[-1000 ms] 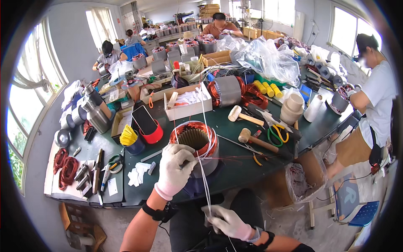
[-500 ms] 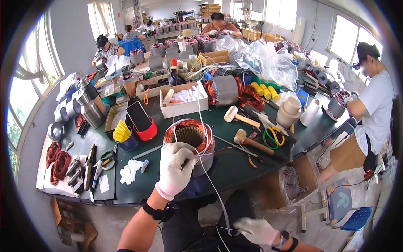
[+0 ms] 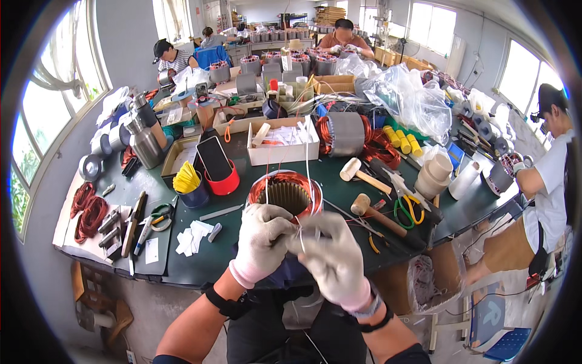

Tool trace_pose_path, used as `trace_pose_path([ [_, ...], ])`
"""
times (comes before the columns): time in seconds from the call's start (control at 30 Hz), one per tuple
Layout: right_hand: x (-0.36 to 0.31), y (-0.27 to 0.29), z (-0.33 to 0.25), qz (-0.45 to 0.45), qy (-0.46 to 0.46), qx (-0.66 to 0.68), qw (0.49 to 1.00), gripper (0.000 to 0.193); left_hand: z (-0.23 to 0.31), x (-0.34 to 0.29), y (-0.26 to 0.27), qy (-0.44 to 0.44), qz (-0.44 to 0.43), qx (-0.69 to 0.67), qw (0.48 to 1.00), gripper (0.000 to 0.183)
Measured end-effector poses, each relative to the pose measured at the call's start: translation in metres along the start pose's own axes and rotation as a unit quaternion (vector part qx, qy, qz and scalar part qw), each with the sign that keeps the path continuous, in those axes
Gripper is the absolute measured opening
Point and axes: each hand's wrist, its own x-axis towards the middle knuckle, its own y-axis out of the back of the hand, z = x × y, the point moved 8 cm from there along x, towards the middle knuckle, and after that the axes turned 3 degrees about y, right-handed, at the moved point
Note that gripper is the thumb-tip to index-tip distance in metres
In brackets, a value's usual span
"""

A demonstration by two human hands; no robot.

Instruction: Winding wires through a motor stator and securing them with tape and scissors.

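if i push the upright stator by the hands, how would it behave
The stator probably feels heavy for its size, since it looks like slotted metal packed with copper windings. Standing upright, it would likely slide rather than roll. The windings may bend if pressed, being bundled thin wire.

I'm standing in a motor-winding workshop. A copper-wound stator [image 3: 284, 193] sits on the green-topped workbench [image 3: 194, 270], with a second stator [image 3: 347, 136] on its side behind it. Wooden mallets [image 3: 362, 205], scissors [image 3: 405, 195] and bundles of red winding wire [image 3: 96, 218] lie around them. More grey stators [image 3: 251, 65] crowd the far end, where a person in a brown shirt [image 3: 329, 41] is busy, and over to the right a person in a white T-shirt [image 3: 553, 173] handles another.
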Motion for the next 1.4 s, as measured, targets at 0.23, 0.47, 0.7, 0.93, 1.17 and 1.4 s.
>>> trace_pose_path([
  [0.23,-0.075,-0.005,0.039,0.176,-0.210,0.335,0.901,0.038,0.017,0.007,-0.012,-0.048,-0.016,0.000,0.999,0.013],
  [0.47,-0.069,-0.009,0.036,0.200,-0.295,0.354,0.865,0.032,0.009,0.001,-0.003,-0.042,-0.029,0.008,0.999,0.015],
  [0.7,-0.063,-0.010,0.033,0.106,-0.283,0.171,0.938,0.035,0.003,0.006,0.000,-0.043,-0.028,-0.016,0.999,0.017],
  [0.93,-0.072,-0.019,0.036,0.078,-0.296,0.175,0.936,0.031,0.005,0.006,0.011,0.019,-0.086,-0.005,0.996,0.048],
  [1.17,-0.073,-0.028,0.032,0.091,-0.299,0.203,0.928,0.033,0.034,0.015,0.028,-0.005,-0.136,0.062,0.989,0.063],
  [1.4,-0.062,-0.032,0.011,0.018,-0.149,0.036,0.988,0.019,0.018,0.026,-0.003,0.006,-0.163,0.098,0.982,0.030],
])
